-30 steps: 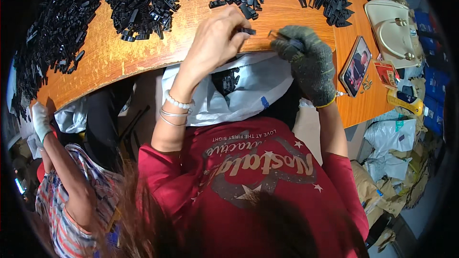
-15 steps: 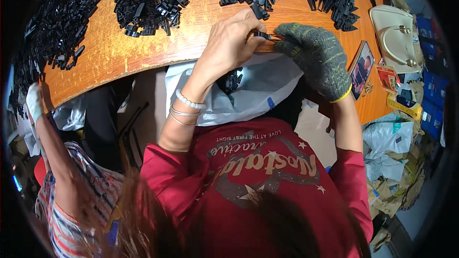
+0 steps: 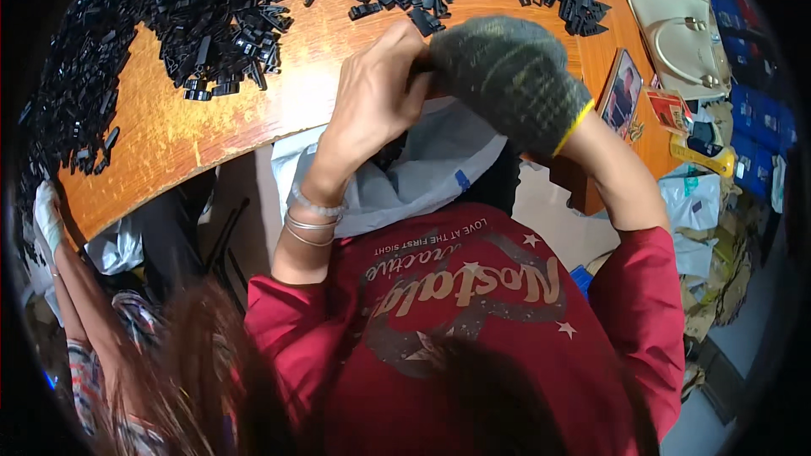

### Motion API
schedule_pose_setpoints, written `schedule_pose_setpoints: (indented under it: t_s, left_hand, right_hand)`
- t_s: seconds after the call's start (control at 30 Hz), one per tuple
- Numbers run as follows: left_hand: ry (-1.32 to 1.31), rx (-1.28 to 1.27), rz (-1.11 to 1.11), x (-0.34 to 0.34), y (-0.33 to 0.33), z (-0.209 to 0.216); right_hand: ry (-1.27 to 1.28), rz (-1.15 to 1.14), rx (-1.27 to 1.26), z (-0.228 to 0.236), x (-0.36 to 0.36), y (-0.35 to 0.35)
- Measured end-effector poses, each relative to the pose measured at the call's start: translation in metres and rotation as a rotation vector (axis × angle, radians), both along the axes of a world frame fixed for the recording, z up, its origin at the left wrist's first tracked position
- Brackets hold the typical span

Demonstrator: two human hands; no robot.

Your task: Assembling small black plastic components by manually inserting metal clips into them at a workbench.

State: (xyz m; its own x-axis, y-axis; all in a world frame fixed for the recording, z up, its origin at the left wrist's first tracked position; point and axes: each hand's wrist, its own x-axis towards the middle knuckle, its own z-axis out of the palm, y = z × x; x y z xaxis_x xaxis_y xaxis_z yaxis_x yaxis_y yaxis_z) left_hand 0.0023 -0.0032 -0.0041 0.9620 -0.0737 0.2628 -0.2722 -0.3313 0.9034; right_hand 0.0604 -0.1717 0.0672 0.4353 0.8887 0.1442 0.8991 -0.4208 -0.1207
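Note:
My left hand (image 3: 376, 80), bare with bracelets at the wrist, is closed at the table's front edge. My right hand (image 3: 507, 72) wears a dark grey knitted glove with a yellow cuff; it is curled and meets the left fingertips. A small black plastic piece showed in the left fingers half a second ago; between the two hands it is now hidden. Beneath them an open white bag (image 3: 448, 160) hangs over my lap, with something dark inside, mostly covered by my left wrist. Heaps of black plastic parts (image 3: 228, 21) lie beyond my hands.
The wooden table (image 3: 211, 114) has a curved, worn front edge. At its right lie a phone (image 3: 621, 97), a red packet (image 3: 669, 110) and a cream handbag (image 3: 676, 38). Another person's white-gloved hand (image 3: 48, 211) is by the parts at far left. Bags and cardboard fill the right side.
My gloved hand has swung in against the left fingertips, covering the black piece that showed between them. My right elbow has moved outward. The whole view has shifted slightly.

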Motion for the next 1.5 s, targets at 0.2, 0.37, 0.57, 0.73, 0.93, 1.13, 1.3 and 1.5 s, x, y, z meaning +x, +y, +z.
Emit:
schedule_pose_setpoints:
  t_s: [0.2,0.37,0.57,0.73,0.93,1.13,1.3,1.5]
  left_hand:
    - [-0.045,0.080,0.015,0.002,-0.001,0.002]
    - [-0.050,0.040,0.055,-0.004,0.003,0.002]
    - [0.417,-0.958,-0.331,-0.016,0.001,0.011]
    - [0.535,-0.826,-0.122,-0.015,-0.019,0.019]
    - [0.477,-0.471,0.011,-0.016,-0.016,0.025]
    - [-0.017,0.011,0.196,0.028,-0.010,0.022]
    - [-0.234,0.663,0.419,0.093,-0.029,0.024]
    - [-0.181,0.591,0.410,0.103,-0.033,0.017]
  right_hand:
    - [-0.104,0.013,0.143,-0.019,-0.001,-0.007]
    - [0.257,-0.195,0.363,-0.027,-0.031,-0.031]
    - [0.847,-0.551,0.561,-0.003,-0.044,-0.048]
    - [1.252,-0.695,0.707,-0.008,-0.047,-0.045]
    - [1.224,-0.635,0.674,-0.018,-0.046,-0.044]
    - [1.264,-0.560,0.346,0.002,-0.045,-0.041]
    - [1.294,-0.673,0.616,-0.002,-0.052,-0.047]
    - [1.237,-0.723,0.664,-0.011,-0.053,-0.053]
